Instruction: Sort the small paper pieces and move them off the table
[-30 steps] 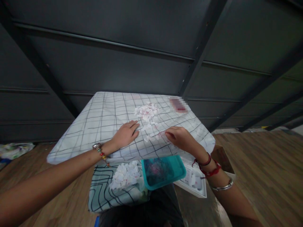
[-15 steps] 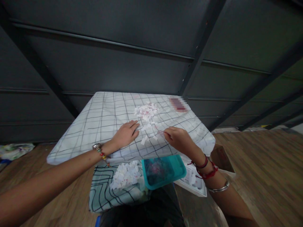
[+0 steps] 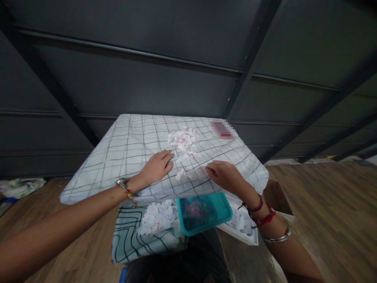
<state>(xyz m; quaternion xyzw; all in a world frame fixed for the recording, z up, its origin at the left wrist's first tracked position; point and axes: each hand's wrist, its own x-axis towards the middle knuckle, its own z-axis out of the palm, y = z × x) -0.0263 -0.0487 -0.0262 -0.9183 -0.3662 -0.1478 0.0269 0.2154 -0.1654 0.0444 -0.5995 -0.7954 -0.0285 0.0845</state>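
Observation:
My left hand (image 3: 157,166) lies flat on the checked cloth of the table (image 3: 129,135), fingers stretched out and nothing in them. Several small white paper scraps (image 3: 181,173) are scattered just right of its fingertips. My right hand (image 3: 222,173) is closed in a pinch over the near right part of the cloth. A thin, see-through pinkish piece (image 3: 202,169) shows at its fingertips, too faint to name. Beyond both hands sits a heap of white paper scraps (image 3: 183,138), with some pink among them.
Below the table's near edge is a teal plastic tub (image 3: 225,208) with reddish see-through contents. Left of it, more paper scraps (image 3: 157,218) lie on a green patterned cloth (image 3: 126,236). A white box (image 3: 250,237) and a brown carton (image 3: 277,196) stand right. A blurred-out reddish rectangle (image 3: 222,129) lies far right on the table.
My right hand has shifted slightly right and toward me, with the faint piece at its fingertips. A scrap near it shows less clearly. My left hand stays in place.

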